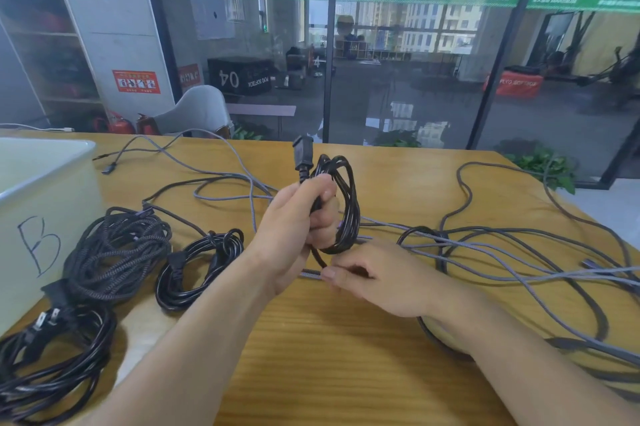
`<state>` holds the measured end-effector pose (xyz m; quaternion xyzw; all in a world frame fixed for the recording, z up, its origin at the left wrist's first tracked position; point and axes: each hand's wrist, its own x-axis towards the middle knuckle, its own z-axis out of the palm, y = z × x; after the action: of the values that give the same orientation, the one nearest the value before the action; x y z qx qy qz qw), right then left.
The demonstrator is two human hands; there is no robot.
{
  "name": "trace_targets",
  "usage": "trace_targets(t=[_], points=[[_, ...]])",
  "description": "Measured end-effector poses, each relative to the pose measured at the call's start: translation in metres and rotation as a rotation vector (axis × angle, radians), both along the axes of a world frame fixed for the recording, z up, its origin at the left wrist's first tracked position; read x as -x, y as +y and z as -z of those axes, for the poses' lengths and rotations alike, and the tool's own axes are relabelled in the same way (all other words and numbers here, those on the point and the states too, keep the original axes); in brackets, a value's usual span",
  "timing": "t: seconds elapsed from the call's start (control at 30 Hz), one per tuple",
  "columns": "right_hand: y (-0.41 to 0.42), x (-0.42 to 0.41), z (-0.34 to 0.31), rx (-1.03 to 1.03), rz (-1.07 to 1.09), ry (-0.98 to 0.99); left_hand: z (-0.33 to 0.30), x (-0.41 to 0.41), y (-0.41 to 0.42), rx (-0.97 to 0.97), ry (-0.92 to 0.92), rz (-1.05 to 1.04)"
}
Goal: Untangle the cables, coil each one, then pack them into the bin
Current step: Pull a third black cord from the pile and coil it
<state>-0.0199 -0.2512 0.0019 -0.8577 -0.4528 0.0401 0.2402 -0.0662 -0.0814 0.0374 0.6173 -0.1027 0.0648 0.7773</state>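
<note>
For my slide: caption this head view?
Left hand grips a coiled black cable; right hand pinches its tail.

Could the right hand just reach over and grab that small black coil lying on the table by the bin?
Probably not directly: the right hand is pinching a cable end, and the left hand, holding its own black coil, lies between it and the small black coil.

Held cable coil — showing glossy black. Loose cables showing grey braided weave. Braided coil showing black-purple weave. Bin showing white, bearing black "B". Table showing yellow-brown wood grain — streaked.
</note>
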Motion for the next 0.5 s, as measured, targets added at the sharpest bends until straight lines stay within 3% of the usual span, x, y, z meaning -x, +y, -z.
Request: trace_targets(t=[0.3, 0.43, 0.5], points=[[-0.047, -0.044, -0.016, 0.086, 0.271, -0.229, -0.006, 0.001, 0.018, -0.037, -0.032, -0.002], [-0.079, -0.057, -0.022, -0.12, 0.363, -0.001, -0.005, -0.002, 0.029, 0.007, -0.04, -0.023], [-0.077, -0.059, -0.02, -0.032, 0.374, -0.092, -0.003, -0.003, 0.025, -0.027, -0.032, 0.009]])
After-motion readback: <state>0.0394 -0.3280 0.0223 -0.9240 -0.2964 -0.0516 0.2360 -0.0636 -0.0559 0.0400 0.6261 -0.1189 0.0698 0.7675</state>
